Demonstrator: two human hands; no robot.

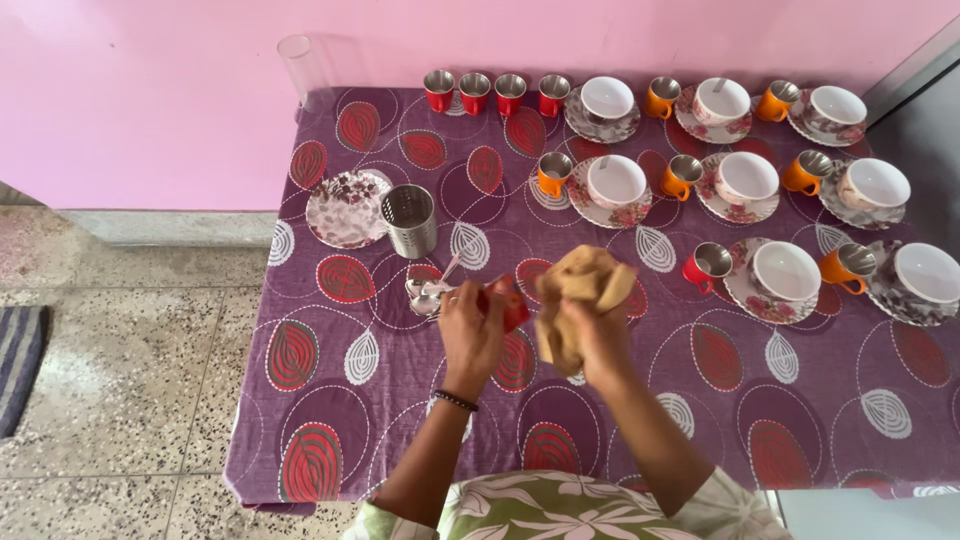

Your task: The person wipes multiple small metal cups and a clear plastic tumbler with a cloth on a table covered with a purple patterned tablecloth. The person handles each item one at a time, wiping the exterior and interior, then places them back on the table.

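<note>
Head view looks down on a table with a purple cloth (400,400). Left hand (470,330) has its fingers closed around a small red cup (514,308), just above the cloth near the middle. Right hand (595,335) squeezes a tan rag (580,285) in a tight fist, right beside the cup. Some spoons (428,292) lie just left of the left hand. A metal holder (409,220) stands behind them, next to a flowery plate (347,208).

Steel holder (409,220), floral plate (346,208), spoons (428,295).
</note>
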